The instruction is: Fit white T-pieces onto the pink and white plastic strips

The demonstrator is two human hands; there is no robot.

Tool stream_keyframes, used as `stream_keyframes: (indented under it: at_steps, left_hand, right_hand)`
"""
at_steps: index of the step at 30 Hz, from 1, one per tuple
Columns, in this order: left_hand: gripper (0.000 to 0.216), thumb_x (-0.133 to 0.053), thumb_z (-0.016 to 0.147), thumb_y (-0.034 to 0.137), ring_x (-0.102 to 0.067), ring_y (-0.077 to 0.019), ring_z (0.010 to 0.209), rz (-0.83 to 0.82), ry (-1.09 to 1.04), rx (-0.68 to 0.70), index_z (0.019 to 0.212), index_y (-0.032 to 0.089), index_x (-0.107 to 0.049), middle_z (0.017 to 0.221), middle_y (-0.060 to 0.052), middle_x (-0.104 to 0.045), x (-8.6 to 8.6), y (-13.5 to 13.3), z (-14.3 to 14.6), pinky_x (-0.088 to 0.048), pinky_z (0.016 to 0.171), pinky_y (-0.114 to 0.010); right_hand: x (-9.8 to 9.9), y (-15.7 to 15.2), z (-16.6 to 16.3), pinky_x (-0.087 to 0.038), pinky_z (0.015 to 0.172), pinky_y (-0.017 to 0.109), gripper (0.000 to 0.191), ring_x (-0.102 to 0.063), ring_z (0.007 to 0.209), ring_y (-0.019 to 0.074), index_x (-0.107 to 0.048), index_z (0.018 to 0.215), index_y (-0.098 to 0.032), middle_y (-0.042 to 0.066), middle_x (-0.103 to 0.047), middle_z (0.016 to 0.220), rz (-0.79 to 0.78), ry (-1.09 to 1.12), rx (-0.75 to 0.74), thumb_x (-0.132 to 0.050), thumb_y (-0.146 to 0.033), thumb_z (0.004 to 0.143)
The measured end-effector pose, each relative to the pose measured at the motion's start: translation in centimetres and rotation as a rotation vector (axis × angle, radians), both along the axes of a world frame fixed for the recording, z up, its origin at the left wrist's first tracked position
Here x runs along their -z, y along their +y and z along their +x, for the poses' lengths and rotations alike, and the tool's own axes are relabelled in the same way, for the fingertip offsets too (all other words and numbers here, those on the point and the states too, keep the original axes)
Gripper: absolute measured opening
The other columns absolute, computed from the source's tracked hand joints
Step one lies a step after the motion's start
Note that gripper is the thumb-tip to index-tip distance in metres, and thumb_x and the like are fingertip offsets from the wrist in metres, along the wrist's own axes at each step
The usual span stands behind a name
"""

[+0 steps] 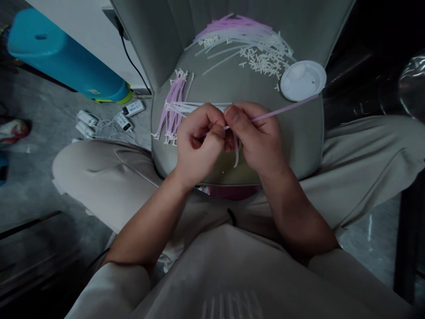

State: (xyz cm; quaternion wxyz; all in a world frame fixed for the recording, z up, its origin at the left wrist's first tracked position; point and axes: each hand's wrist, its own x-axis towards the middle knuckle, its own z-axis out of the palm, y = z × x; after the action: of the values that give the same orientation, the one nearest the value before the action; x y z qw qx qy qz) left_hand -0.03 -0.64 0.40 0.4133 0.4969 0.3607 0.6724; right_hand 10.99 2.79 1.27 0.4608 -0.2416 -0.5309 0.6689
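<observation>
My left hand and my right hand meet over the front of a grey chair seat, both closed in a pinch. Between their fingertips runs a thin pink straw that reaches out to the right toward a white plastic lid. A short whitish strip hangs down from my right hand's fingers. Just left of my left hand lies a bundle of pink and white straws on the seat.
A heap of long pink and white straws and several small white cut pieces lie at the back of the seat. A blue stool, a black cable and small white devices are on the floor at left.
</observation>
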Motion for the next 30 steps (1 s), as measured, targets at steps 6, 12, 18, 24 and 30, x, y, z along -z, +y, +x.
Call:
stream_keyframes:
  at_steps: [6, 12, 18, 24, 30]
  left_hand:
    - [0.025, -0.068, 0.091, 0.032, -0.059, -0.0084, 0.049, -0.065, 0.04, -0.039, 0.072, 0.021, -0.057, 0.056, 0.007, -0.051, 0.24, -0.08, -0.19, -0.047, 0.049, -0.021]
    - [0.024, -0.068, 0.091, 0.034, -0.059, -0.0093, 0.05, -0.048, 0.036, -0.012, 0.074, 0.021, -0.057, 0.056, 0.007, -0.05, 0.38, -0.09, -0.22, -0.049, 0.05, -0.023]
    - [0.029, -0.068, 0.091, 0.039, -0.067, -0.0134, 0.062, -0.104, 0.041, -0.049, 0.073, 0.022, -0.055, 0.055, 0.006, -0.045, 0.69, -0.12, -0.24, -0.055, 0.058, -0.026]
    - [0.031, -0.069, 0.09, 0.045, -0.063, -0.0116, 0.056, -0.079, 0.039, -0.035, 0.074, 0.022, -0.056, 0.055, 0.007, -0.048, 0.66, -0.12, -0.09, -0.052, 0.053, -0.024]
    - [0.028, -0.072, 0.089, 0.042, -0.065, -0.0113, 0.054, -0.089, 0.051, -0.022, 0.074, 0.023, -0.058, 0.056, 0.006, -0.054, 0.21, 0.14, -0.2, -0.047, 0.048, -0.021]
  right_hand:
    - [-0.21, -0.01, 0.01, -0.045, 0.051, 0.027, 0.046, -0.044, 0.049, 0.0109, -0.048, 0.056, -0.026, -0.005, -0.046, 0.053, -0.009, -0.107, 0.029, -0.066, -0.052, 0.09]
    - [-0.02, 0.08, 0.1, -0.043, 0.052, 0.025, 0.044, -0.043, 0.05, 0.0088, -0.048, 0.061, -0.024, -0.006, -0.045, 0.054, 0.003, -0.129, 0.028, -0.064, -0.053, 0.091]
    - [0.0, 0.14, 0.17, -0.043, 0.049, 0.026, 0.043, -0.042, 0.048, 0.0106, -0.05, 0.062, -0.026, -0.005, -0.047, 0.054, -0.028, -0.167, 0.035, -0.064, -0.055, 0.09]
    - [0.22, 0.26, 0.23, -0.04, 0.051, 0.025, 0.042, -0.041, 0.049, 0.0079, -0.052, 0.06, -0.023, -0.006, -0.046, 0.054, 0.02, -0.013, -0.004, -0.065, -0.045, 0.093]
    - [-0.01, 0.0, 0.06, -0.04, 0.049, 0.028, 0.048, -0.039, 0.048, 0.0101, -0.048, 0.058, -0.024, -0.006, -0.042, 0.052, -0.003, -0.099, 0.016, -0.066, -0.055, 0.089]
